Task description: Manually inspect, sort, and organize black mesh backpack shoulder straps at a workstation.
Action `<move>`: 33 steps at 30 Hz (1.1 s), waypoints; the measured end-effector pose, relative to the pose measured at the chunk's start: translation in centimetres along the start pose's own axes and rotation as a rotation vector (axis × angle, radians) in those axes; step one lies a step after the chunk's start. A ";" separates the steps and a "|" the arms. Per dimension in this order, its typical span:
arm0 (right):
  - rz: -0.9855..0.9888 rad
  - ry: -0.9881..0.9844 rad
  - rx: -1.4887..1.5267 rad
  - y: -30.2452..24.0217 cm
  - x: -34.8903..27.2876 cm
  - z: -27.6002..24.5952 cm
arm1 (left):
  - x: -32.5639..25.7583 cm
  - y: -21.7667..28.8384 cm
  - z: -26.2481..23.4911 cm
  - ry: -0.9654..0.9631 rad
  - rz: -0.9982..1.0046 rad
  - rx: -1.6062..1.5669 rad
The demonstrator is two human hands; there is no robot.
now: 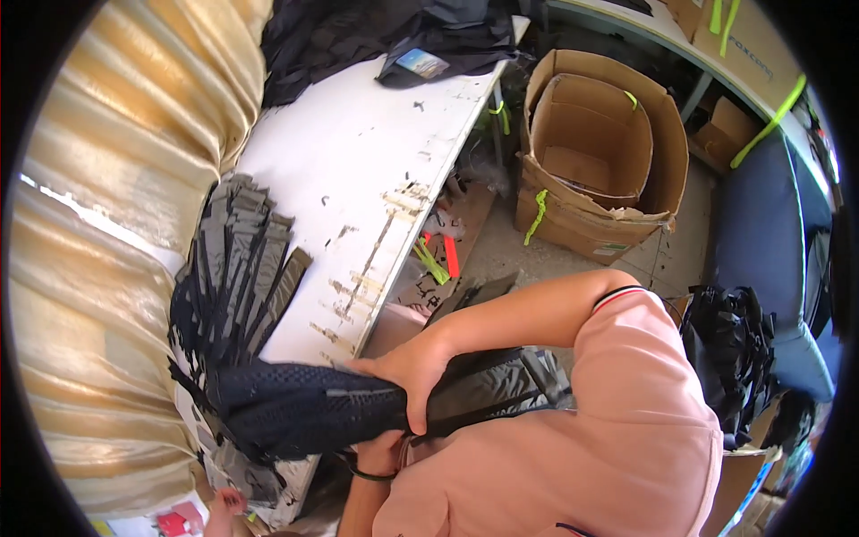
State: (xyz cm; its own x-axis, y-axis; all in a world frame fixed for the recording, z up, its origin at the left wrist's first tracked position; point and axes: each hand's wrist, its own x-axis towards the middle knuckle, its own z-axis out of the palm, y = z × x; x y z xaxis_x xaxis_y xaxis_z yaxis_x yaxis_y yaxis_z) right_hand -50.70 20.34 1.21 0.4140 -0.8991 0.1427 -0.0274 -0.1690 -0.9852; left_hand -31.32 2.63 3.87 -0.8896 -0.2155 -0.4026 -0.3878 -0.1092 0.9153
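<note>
A thick bundle of black mesh fabric pieces [304, 407] lies across the near end of the white table, reaching toward my lap. My right hand [413, 369] grips its right end from above, the thumb pressed down its side. Lower down, my left hand [380, 452], a black band on its wrist, holds the same end from beneath, its fingers partly hidden by the cloth. More grey fabric pieces [501, 385] lie under my right forearm. Beyond the bundle, dark grey-green fabric strips [237, 242] are fanned out on the table.
The white table [331, 143] has black cloth [340, 40] at its far end and gold curtains [134, 268] along its left. Nested cardboard boxes [604, 219] stand on the floor, right. Nearby are a blue chair [756, 242] and black bundles [734, 349]. Another person's hand [228, 503] shows lower left.
</note>
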 end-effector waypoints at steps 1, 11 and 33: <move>-0.033 0.128 -0.021 -2.3 -1.0 -0.6 | -0.3 -1.4 7.9 0.033 0.019 -0.119; -0.108 0.917 0.437 -5.3 -17.4 -5.7 | 17.0 14.5 20.1 -0.436 -0.152 0.146; -0.688 1.679 0.853 0.5 -28.8 -11.2 | 34.4 18.1 33.6 -0.546 0.456 0.702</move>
State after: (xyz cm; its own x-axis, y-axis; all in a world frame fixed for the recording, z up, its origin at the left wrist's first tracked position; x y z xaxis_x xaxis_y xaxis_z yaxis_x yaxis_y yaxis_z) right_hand -72.85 41.62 -2.28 -0.9529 -0.2769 -0.1238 0.3026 -0.8412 -0.4482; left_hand -77.03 25.81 7.07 -0.9096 0.4005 -0.1107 0.1202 0.5087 0.8525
